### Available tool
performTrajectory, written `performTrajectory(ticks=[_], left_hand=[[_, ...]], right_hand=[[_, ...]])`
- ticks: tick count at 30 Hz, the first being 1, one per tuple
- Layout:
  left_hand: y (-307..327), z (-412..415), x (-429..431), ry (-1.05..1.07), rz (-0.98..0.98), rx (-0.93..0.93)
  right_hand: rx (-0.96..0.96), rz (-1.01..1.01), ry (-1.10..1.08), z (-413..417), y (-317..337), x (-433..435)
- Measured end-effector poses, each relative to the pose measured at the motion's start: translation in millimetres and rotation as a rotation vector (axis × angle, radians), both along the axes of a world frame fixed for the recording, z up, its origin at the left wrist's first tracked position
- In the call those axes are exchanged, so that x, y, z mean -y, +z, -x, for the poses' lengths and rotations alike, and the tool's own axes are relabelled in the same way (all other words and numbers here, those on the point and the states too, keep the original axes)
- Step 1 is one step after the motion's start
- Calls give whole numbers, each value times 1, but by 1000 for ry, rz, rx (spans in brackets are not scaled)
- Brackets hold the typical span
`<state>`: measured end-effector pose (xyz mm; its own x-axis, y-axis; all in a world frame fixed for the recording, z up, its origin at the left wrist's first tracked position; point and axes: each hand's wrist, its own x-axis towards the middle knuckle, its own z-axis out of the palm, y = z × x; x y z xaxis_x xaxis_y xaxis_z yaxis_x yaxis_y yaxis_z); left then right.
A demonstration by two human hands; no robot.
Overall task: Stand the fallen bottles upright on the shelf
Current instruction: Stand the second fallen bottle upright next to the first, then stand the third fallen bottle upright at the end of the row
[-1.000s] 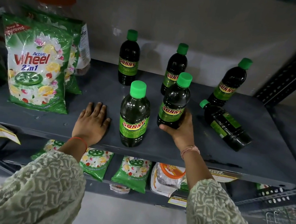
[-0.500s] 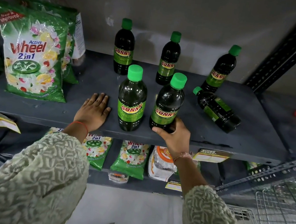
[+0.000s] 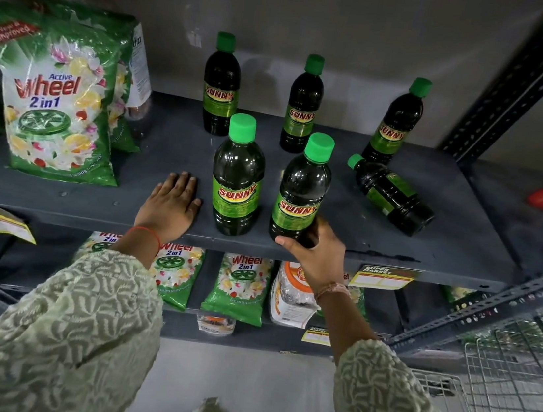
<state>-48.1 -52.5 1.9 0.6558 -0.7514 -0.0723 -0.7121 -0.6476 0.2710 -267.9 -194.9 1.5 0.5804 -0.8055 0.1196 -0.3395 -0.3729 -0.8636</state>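
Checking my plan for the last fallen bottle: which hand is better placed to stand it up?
Probably the right hand. It grips the front bottle, on the same side as the fallen bottle. The left hand lies flat on the shelf, beyond two upright bottles.

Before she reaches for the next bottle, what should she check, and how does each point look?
1. Bottle under the right hand, the front right bottle, stands upright: ok.
2. Right hand free to let go: not ok, fingers wrap its base.
3. Fallen bottle within clear reach on the shelf: ok, nothing lies on it.
4. Its green cap in place: ok.
5. Left hand clear of bottles: ok, flat on the shelf.
6. All bottles upright: not ok, one lies down.
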Motion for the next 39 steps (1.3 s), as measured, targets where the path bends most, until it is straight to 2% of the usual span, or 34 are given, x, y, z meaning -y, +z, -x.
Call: performTrajectory(ticks=[4,7,8,10,14,16,19,23,26,28,35,39], left_hand=[[1,1,2,-3,22,-15],[0,2,5,22,24,-16],[0,4,7,28,18,-13],[0,7,9,40,9,-9],[-3,12,12,53,13,8],[-4,10,11,61,15,17],[-7,10,12,69,17,33],[-9,10,15,80,40,51],[-10,6,10,80,16,65],[-11,6,10,71,4,64],[-9,8,11,76,13,42],[-7,9,11,79,13,46]], right_hand=[[28,-32,19,7,2,-1],[-2,247,-129,21,25,23],[-72,353,-193,26,35,42],[-345,459,-263,33,53,91],[-848,260,-185,36,77,158],[-917,154,-150,33,77,166],[-709,-27,-214,26,66,161],[-429,207,-345,7,50,146],[-22,178,-408,-6,36,115],[127,153,-409,-9,27,101],[163,90,-302,-3,15,97],[197,100,-343,-3,14,97]])
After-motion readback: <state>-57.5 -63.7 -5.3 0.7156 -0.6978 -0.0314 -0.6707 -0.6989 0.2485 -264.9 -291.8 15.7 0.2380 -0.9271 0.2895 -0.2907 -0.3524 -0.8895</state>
